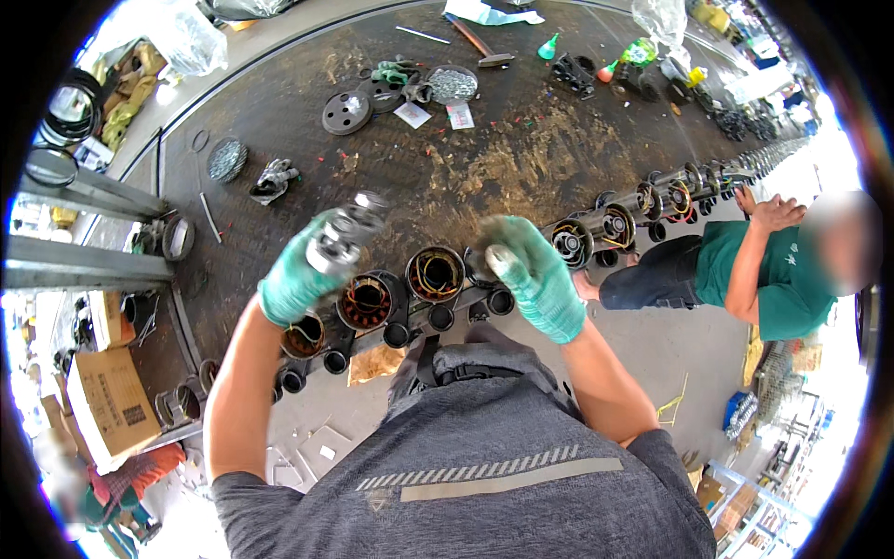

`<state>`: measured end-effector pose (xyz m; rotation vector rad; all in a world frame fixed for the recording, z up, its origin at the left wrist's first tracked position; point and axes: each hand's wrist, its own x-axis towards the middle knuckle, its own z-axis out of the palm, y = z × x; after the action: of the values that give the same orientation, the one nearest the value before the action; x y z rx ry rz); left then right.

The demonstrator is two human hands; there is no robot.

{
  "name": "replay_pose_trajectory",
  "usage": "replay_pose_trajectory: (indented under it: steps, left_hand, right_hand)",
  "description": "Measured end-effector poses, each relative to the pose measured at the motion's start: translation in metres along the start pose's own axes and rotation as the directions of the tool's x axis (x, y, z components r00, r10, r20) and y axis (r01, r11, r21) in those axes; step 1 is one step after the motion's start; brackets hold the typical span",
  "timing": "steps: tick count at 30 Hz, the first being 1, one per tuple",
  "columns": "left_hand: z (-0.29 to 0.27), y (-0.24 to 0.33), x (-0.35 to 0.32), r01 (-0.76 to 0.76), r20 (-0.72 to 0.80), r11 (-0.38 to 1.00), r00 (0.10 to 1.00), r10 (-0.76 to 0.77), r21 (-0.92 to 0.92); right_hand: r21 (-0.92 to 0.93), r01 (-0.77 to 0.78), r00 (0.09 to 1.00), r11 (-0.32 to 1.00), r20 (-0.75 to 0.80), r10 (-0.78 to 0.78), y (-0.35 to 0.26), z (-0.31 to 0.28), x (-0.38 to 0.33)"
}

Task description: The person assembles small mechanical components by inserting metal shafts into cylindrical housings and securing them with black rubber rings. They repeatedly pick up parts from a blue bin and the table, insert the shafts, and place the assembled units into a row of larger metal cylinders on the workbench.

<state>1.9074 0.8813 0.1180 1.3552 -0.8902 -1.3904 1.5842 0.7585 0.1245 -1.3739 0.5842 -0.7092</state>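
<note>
Across the upper frame runs a dark, stained workbench [521,149]; along its near edge sits a row of motor housings [435,275] with copper windings. Left of centre, the left hand [296,279], green-gloved, grips a blurred silvery rotor [343,238], long axis tilting toward upper right. At centre, the right hand [538,275] is closed; I cannot tell on what.

Both gloved hands [296,278] [535,270] raised, fingers curled

Knit cloth, bright metal, worn desk

Both hands are covered in matt green knit gloves; a shiny metal part [343,235] is held; copper windings gleam in dark housings [435,274]; the desk [521,158] looks rough, stained.
</note>
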Motion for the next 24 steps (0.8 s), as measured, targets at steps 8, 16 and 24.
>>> replay_pose_trajectory:
  steps: [8,16,24]
  left_hand:
    - [0.163,0.001,-0.024,-0.095,0.007,0.968,0.995,0.099,-0.233]
    - [0.212,-0.032,-0.014,-0.245,-0.253,0.887,0.898,0.360,0.392]
    - [0.199,-0.015,-0.048,-0.033,-0.203,0.596,0.924,0.325,0.802]
  right_hand:
    - [0.526,0.002,0.988,0.850,0.128,-0.082,-0.001,0.012,0.001]
    - [-0.206,0.446,0.894,0.871,0.072,-0.441,-0.020,-0.017,-0.016]
    - [-0.527,0.492,0.867,0.693,0.370,-0.334,-0.036,-0.049,-0.025]
